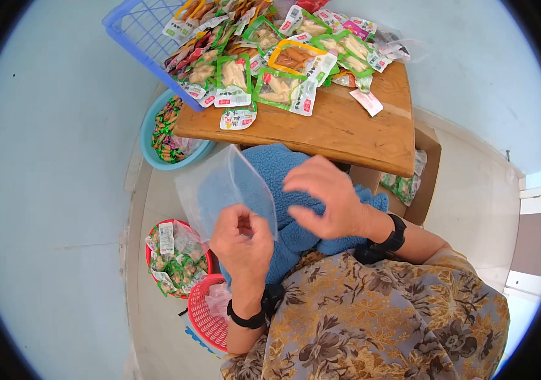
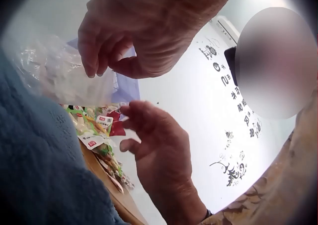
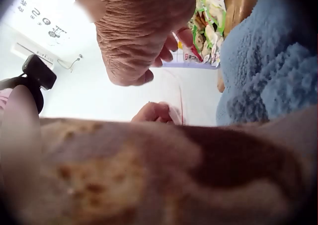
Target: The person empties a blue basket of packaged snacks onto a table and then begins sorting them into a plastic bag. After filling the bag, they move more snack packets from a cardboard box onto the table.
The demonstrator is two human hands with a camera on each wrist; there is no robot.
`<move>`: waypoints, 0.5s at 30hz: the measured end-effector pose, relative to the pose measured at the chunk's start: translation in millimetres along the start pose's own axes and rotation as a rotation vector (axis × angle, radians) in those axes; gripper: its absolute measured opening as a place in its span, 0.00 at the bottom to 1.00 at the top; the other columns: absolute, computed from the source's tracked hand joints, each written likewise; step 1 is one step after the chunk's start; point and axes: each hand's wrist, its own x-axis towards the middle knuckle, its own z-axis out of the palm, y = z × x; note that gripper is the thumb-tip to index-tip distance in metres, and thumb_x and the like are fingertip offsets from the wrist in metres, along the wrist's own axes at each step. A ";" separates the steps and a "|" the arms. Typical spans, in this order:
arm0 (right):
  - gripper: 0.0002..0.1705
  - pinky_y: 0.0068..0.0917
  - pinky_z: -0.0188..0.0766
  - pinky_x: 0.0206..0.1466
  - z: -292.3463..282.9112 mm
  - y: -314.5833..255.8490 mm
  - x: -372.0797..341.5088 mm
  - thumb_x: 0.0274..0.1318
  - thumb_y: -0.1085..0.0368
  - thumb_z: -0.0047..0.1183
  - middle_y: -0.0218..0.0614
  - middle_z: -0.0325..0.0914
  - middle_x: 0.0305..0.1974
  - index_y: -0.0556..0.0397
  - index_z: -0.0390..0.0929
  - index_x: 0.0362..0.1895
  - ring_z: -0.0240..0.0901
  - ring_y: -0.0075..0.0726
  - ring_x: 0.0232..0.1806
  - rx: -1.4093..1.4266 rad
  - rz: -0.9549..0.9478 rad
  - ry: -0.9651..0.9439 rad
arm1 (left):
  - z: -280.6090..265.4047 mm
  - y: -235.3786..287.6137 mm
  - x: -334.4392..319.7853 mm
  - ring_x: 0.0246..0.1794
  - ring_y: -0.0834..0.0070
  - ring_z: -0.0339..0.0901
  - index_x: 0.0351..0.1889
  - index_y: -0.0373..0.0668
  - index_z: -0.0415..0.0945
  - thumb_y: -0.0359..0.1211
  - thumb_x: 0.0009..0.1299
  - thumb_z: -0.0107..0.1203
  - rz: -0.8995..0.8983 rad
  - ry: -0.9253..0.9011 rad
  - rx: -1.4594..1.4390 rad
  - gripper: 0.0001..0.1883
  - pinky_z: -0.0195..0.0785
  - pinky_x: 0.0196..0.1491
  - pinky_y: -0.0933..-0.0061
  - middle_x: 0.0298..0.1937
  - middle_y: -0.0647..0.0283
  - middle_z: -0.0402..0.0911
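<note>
A clear plastic bag point(image 1: 220, 190) stands above the blue fleece cloth point(image 1: 267, 158) on the lap, its edge pinched between thumb and fingers of the left hand point(image 1: 243, 244). To the right, the right hand point(image 1: 327, 196) is raised over the cloth, slightly blurred, thumb and fingers apart with nothing between them. In the left wrist view the bag point(image 2: 64, 81) hangs by the left hand point(image 2: 134, 41), and the right hand point(image 2: 161, 150) is beside it, not touching. Whether the bag holds anything cannot be told; it looks see-through.
Snack packets point(image 1: 280, 85) pile on a wooden table point(image 1: 321, 130) beside a blue basket point(image 1: 150, 57). At left are a light-blue basin point(image 1: 150, 149), a red basket of packets point(image 1: 182, 259) and another red basket point(image 1: 204, 313). A cardboard box point(image 1: 432, 171) stands at right.
</note>
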 end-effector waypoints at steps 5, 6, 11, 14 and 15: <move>0.23 0.40 0.79 0.50 16.2 -4.2 -5.1 0.40 0.65 0.69 0.43 0.79 0.51 0.56 0.80 0.45 0.75 0.52 0.55 0.056 -0.138 -0.254 | 9.9 8.9 -4.2 0.23 0.82 0.75 0.30 0.36 0.77 0.20 0.61 0.57 0.003 -0.041 -0.044 0.03 0.70 0.28 0.78 0.22 0.65 0.77; 0.23 0.40 0.79 0.51 19.9 -1.8 -7.2 0.41 0.65 0.69 0.44 0.78 0.52 0.56 0.80 0.45 0.75 0.53 0.56 0.083 -0.107 -0.334 | 11.8 10.3 -6.0 0.23 0.75 0.76 0.30 0.37 0.76 0.20 0.60 0.58 0.011 -0.064 -0.060 0.03 0.71 0.28 0.75 0.24 0.61 0.77; 0.19 0.42 0.78 0.53 26.0 5.1 -17.8 0.48 0.67 0.64 0.45 0.79 0.52 0.58 0.81 0.46 0.76 0.53 0.55 0.185 -0.001 -0.483 | 21.2 9.1 -10.9 0.24 0.65 0.77 0.34 0.38 0.77 0.21 0.61 0.59 0.058 -0.103 -0.099 0.06 0.71 0.28 0.67 0.29 0.56 0.79; 0.13 0.41 0.77 0.55 32.3 19.0 -25.1 0.56 0.70 0.60 0.45 0.81 0.51 0.59 0.82 0.45 0.78 0.51 0.54 0.279 0.066 -0.490 | 8.5 -0.4 -3.5 0.30 0.64 0.78 0.37 0.38 0.77 0.24 0.63 0.61 0.133 -0.012 -0.016 0.06 0.71 0.34 0.65 0.33 0.56 0.80; 0.10 0.41 0.77 0.56 32.1 21.5 -25.5 0.59 0.71 0.57 0.45 0.82 0.50 0.59 0.82 0.45 0.79 0.50 0.54 0.358 0.075 -0.434 | 0.8 -9.9 -0.3 0.33 0.64 0.78 0.39 0.38 0.77 0.25 0.65 0.62 0.121 0.073 0.028 0.07 0.71 0.36 0.65 0.35 0.57 0.80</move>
